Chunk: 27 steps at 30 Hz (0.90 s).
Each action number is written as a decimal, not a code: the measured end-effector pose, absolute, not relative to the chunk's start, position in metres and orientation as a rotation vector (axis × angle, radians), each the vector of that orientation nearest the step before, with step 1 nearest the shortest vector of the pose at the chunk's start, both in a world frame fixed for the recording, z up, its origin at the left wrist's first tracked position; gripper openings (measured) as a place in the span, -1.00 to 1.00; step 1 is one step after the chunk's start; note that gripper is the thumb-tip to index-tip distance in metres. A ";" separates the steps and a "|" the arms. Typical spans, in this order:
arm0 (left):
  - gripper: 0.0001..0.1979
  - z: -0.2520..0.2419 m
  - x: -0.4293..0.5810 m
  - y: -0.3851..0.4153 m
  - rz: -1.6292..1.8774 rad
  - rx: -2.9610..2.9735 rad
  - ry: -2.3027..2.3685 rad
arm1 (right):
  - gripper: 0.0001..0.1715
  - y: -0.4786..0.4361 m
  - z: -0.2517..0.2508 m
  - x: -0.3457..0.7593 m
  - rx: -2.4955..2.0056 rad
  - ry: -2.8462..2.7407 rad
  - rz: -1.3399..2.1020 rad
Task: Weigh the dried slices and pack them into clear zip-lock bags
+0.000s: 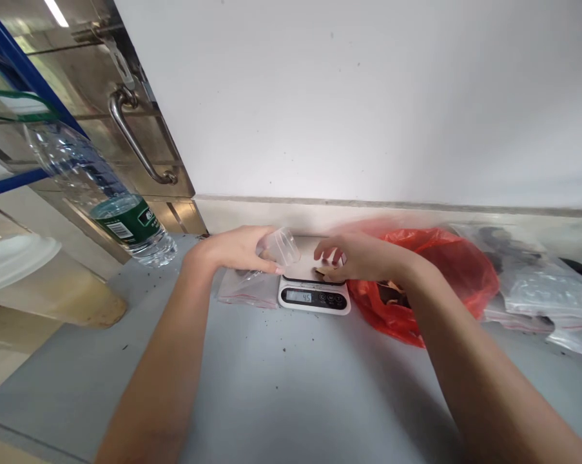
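A small clear plastic cup [285,246] is tilted on its side in my left hand [240,250], which is closed round it at the left edge of the scale. The kitchen scale [314,303] is white with a black display strip, and its screen appears to read 45. Over the right part of its plate is my right hand [345,256], fingers curled and apart from the thumb. A small dark fragment [320,271] shows by the thumb tip; whether it is touched or lies on the plate is unclear. Beside the right wrist sits an open red plastic bag [465,277] with brownish pieces inside.
Clear zip bags [546,290] lie at the far right, and another zip bag [247,290] is left of the scale. A large water bottle [121,206] and a lidded plastic tub [53,283] stand left. Behind the grey table [281,399] rises a white wall [368,96].
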<state>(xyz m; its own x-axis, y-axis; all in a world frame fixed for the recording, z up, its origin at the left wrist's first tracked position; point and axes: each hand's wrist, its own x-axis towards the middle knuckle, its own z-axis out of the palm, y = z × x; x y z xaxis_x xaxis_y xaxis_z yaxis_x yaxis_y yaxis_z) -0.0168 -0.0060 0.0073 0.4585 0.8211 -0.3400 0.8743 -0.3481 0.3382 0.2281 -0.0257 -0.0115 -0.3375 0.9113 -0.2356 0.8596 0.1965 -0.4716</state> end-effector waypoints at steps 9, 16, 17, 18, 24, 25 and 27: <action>-0.28 0.005 -0.002 -0.008 -0.106 2.230 1.297 | -0.75 -0.027 -0.010 0.226 -1.254 -2.059 0.794; -0.41 0.018 -0.004 -0.016 0.389 2.163 0.946 | -0.79 -0.038 0.003 0.240 -0.987 -2.103 0.728; -0.43 0.018 -0.004 -0.017 0.443 2.132 0.869 | -0.82 -0.040 0.006 0.243 -0.959 -2.077 0.759; -0.43 0.018 -0.004 -0.017 0.492 2.113 0.817 | -0.84 -0.042 0.008 0.245 -0.937 -2.042 0.784; -0.56 0.020 -0.004 -0.019 0.662 2.160 0.778 | -0.75 -0.049 0.012 0.249 -0.967 -1.993 0.743; -0.69 0.021 -0.004 -0.020 0.643 2.184 0.785 | -0.74 -0.049 0.012 0.249 -0.976 -2.001 0.734; -0.84 0.024 -0.001 -0.023 0.612 2.235 0.839 | -0.72 -0.052 0.014 0.249 -0.997 -2.001 0.711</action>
<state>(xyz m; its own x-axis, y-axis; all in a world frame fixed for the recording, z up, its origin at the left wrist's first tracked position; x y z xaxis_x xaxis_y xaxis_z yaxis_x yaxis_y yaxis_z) -0.0015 -0.0233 0.0239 0.6841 0.7049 0.1875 0.3938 -0.5733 0.7185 0.2489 -0.0515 0.0139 -0.3927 0.8326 0.3905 0.3997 0.5370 -0.7429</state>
